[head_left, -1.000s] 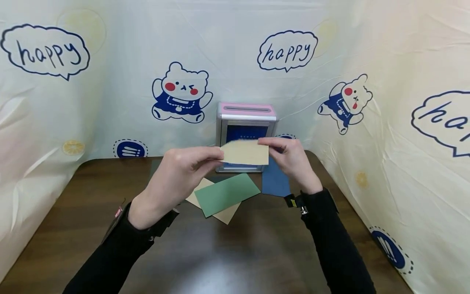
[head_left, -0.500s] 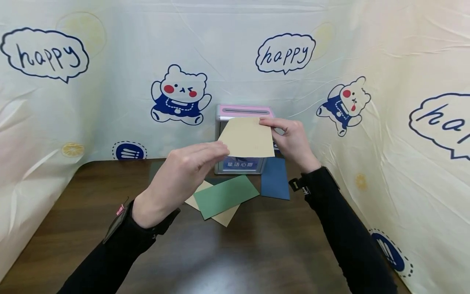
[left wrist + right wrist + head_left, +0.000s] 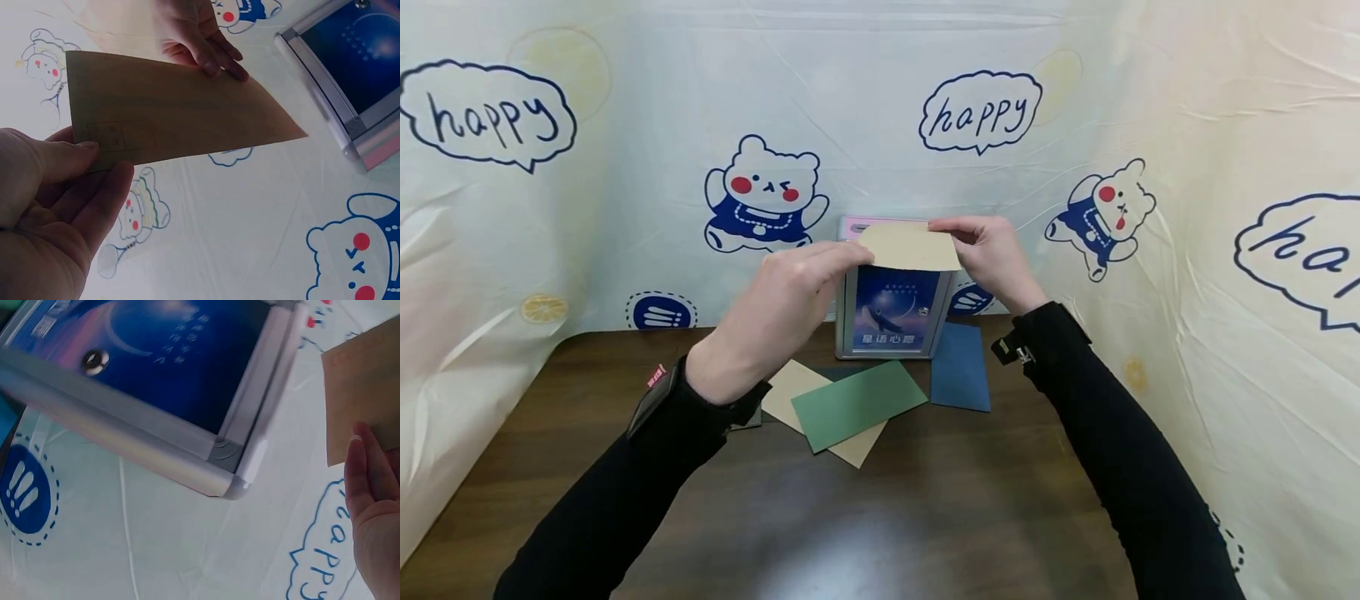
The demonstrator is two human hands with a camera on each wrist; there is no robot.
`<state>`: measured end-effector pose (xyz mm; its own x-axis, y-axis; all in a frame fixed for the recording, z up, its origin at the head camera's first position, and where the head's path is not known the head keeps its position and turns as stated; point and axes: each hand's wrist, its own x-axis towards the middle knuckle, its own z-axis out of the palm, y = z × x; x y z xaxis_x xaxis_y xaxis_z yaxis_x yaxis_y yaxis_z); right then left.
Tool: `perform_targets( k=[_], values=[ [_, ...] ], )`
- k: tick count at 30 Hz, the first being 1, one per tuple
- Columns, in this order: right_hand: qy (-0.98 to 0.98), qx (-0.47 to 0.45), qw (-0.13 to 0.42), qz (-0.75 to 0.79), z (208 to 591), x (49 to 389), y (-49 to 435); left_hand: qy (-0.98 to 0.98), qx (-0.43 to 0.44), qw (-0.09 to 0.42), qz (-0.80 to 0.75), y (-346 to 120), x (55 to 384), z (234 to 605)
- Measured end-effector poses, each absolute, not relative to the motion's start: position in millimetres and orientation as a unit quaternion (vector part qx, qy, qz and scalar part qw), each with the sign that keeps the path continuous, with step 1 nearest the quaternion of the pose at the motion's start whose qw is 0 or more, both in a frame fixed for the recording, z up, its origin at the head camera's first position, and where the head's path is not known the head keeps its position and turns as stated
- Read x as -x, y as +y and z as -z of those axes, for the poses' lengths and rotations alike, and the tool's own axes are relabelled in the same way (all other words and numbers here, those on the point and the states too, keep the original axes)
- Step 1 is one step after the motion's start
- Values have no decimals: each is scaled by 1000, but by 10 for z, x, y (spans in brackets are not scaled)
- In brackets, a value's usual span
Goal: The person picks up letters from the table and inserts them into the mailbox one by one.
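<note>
Both hands hold a cream envelope (image 3: 910, 247) in the air, at the height of the top of a slotted box (image 3: 891, 312). My left hand (image 3: 778, 304) pinches its left end; in the left wrist view the thumb lies over a printed stamp frame on the envelope (image 3: 181, 115). At the other end my right hand (image 3: 996, 258) pinches the far right corner between thumb and fingers. The box has a silver frame, a blue front panel with a small lock (image 3: 95, 362), and a pink lid. The envelope hides most of the lid's slot (image 3: 859, 227). Both wrist views show it apart from the box.
On the brown table (image 3: 850, 533) a green envelope (image 3: 859, 407) lies across a cream one (image 3: 790, 390) before the box. A blue envelope (image 3: 960, 367) lies right of it, and a dark grey piece (image 3: 748, 418) shows under my left wrist. Patterned cloth surrounds the table.
The envelope has risen from before the front panel to the lid's height, tipping flatter. Both hands rose with it, the left moving slightly right. The blue panel is now uncovered.
</note>
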<state>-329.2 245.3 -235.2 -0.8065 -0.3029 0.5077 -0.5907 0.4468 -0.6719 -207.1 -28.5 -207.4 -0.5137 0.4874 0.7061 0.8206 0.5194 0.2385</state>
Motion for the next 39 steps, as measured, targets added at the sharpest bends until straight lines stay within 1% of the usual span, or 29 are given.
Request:
perform_targets(
  k=[5, 11, 20, 26, 31, 36, 39],
  values=[
    [-856, -249, 135, -432, 2338, 3482, 2453, -835, 387, 279, 273, -243, 2263, 1970],
    [-897, -215, 104, -372, 2260, 3673, 2453, -860, 368, 272, 227, -186, 2479, 1812],
    [-895, -210, 82, -384, 2240, 3820, 2438, -869, 364, 257, 215, -125, 2682, 1647],
    [-882, -223, 82, -406, 2258, 3863, 2476, -881, 348, 239, 215, -99, 2729, 1636],
    [-888, -224, 81, -393, 2211, 3848, 2502, -882, 345, 243, 209, -84, 2745, 1593],
    [-892, -237, 100, -371, 2161, 3892, 2494, -880, 346, 242, 216, -70, 2790, 1528],
    [-888, -240, 99, -379, 2148, 3939, 2489, -881, 347, 237, 218, -63, 2810, 1486]
  ],
)
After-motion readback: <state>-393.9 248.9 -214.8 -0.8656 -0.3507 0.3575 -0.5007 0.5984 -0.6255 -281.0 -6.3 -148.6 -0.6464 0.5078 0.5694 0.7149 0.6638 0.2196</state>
